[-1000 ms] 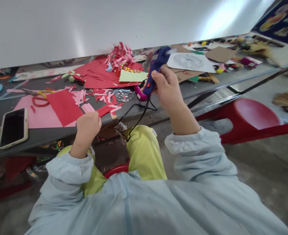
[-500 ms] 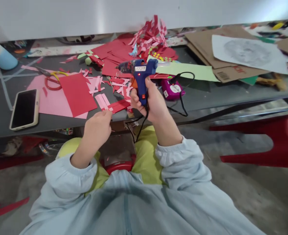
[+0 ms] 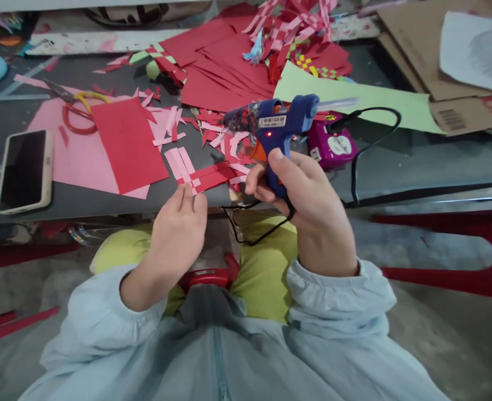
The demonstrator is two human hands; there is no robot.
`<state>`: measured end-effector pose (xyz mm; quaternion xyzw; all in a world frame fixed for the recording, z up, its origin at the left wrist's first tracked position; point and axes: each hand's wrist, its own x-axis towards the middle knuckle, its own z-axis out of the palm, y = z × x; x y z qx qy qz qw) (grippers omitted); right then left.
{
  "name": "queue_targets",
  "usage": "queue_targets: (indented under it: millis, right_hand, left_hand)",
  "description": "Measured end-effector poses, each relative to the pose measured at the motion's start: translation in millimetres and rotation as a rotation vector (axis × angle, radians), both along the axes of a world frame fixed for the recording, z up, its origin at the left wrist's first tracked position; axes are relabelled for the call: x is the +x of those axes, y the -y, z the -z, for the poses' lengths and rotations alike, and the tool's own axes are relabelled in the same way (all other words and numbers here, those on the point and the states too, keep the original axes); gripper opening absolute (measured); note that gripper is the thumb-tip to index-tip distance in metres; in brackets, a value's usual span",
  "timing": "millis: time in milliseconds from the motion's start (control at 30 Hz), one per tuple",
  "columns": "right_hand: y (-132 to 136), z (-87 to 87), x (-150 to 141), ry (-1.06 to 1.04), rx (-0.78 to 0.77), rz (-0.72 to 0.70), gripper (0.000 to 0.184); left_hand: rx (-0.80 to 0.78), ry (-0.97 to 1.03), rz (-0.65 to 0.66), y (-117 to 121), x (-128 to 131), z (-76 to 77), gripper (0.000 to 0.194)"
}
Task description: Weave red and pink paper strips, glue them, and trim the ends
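Note:
My right hand (image 3: pixel 308 189) is wrapped round the handle of a blue hot glue gun (image 3: pixel 281 125), its red light lit and a clear glue stick poking out of the back. The nozzle points left, above scattered paper scraps. At the table edge, the fingertips of my left hand (image 3: pixel 179 223) press on the near corner of a small woven piece of pink and red paper strips (image 3: pixel 208 177). Those fingers are stretched out, with the thumb a little apart. The strips form an L shape. From the gun a black cord (image 3: pixel 249 243) hangs below the table edge.
A phone (image 3: pixel 23 171), scissors (image 3: pixel 78 114), a red paper sheet (image 3: pixel 128 147) and pink paper (image 3: pixel 45 125) lie left. Behind are stacked red paper (image 3: pixel 224 67) and woven strips (image 3: pixel 285 22). A purple power adapter (image 3: pixel 331 146), green paper (image 3: pixel 354 103) and cardboard (image 3: pixel 413 44) lie right.
The view has moved closer to the table. My left fingers have straightened on the woven strips. The glue gun is still in my right hand, now lower relative to the red paper.

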<state>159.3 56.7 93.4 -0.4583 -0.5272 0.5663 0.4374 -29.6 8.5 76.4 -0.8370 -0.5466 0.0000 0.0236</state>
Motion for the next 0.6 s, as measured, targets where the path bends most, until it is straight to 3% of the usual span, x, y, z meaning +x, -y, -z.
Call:
queue_targets:
  millis: [200,433,600]
  right_hand:
    - [4,-5.4,2,0.057,-0.027,0.027,0.049]
    - [13,-1.2,5,-0.001,-0.026,0.077,0.035]
    - [15,1.3,7,-0.063,0.016,0.095,0.034]
  left_hand:
    - [0.013,0.029,-0.059,4,7,7.7,0.025]
    - [0.074,-0.039,-0.038,4,6,11.0,0.035]
    - [0.038,-0.029,-0.046,2,3,3.1,0.043]
